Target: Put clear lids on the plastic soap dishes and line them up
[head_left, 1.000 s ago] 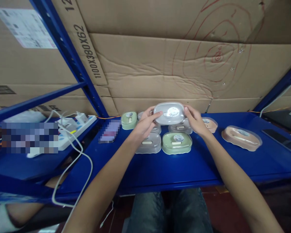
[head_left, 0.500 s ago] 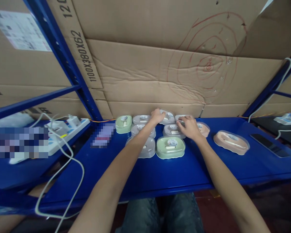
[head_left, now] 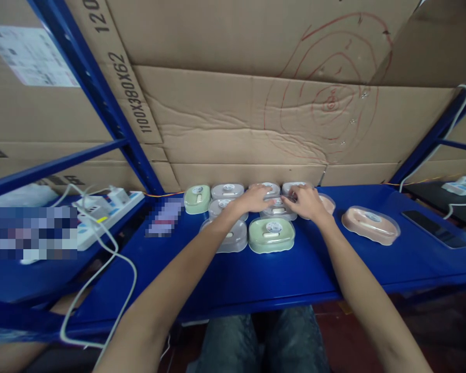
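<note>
In the head view, a person's two bare hands reach across a blue shelf to a cluster of oval boxes with clear covers. The left hand lies over a grey box in the back row, fingers stretched across its cover and thumb out toward a grey box in the middle row; whether it grips either cannot be told. The right hand has bent fingers at the right end of that middle box, in front of another grey box at the back; its hold cannot be told either.

At the cluster's back left corner stands a light green box. Nearest the person, a grey box, partly behind the left forearm, sits just beside a second green box. A peach box shows partly behind the right hand; another peach box lies apart to the right, near a dark phone. Upright cardboard with red hand-drawn rings stands behind. At left are a white power strip and looping white cable.
</note>
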Demonstrator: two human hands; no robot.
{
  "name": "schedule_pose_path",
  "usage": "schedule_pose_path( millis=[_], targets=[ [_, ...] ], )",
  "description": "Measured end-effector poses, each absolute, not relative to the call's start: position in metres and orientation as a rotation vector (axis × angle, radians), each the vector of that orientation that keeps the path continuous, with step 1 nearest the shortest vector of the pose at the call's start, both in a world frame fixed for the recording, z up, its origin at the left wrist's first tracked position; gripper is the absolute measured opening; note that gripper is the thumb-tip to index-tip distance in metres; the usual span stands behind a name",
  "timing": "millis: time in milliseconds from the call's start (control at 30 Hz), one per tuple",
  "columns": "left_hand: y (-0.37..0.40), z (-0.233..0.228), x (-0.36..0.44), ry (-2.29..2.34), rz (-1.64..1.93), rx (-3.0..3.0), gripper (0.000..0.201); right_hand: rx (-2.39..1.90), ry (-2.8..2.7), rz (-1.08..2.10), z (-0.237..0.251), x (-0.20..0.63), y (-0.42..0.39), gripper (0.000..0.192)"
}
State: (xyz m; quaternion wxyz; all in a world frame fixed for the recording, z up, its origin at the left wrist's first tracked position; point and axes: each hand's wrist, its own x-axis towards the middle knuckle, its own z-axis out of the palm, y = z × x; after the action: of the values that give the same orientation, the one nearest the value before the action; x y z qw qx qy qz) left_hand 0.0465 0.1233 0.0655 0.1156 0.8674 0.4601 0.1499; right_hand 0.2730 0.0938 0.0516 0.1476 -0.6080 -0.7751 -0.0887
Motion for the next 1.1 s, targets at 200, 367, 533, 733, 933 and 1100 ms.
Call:
schedule_pose_path(
  millis=[200,367,533,733,933,1100],
  targets=[
    [0.105,0.056,0.044,1.279,0.331,2.674,0.068,-1.752,-2.169,-0.237,0.048,0.252,0.089,0.053],
    [0.102,0.058,0.040,1.321,0.239,2.692,0.073,-1.887,-1.970,-0.263,0.061,0.272,0.090,0.056],
    [0.100,0.059,0.036,1.331,0.145,2.643,0.072,-2.151,-1.725,-0.264,0.061,0.305,0.096,0.063],
    [0.085,0.060,0.034,1.414,0.131,2.571,0.077,-2.072,-1.872,-0.260,0.048,0.292,0.102,0.064],
    [0.074,0.062,0.033,1.468,0.164,2.494,0.074,-1.944,-1.965,-0.254,0.048,0.284,0.105,0.065],
    [0.062,0.069,0.022,1.510,0.263,2.459,0.073,-2.041,-1.874,-0.206,0.048,0.301,0.105,0.064]
  ],
)
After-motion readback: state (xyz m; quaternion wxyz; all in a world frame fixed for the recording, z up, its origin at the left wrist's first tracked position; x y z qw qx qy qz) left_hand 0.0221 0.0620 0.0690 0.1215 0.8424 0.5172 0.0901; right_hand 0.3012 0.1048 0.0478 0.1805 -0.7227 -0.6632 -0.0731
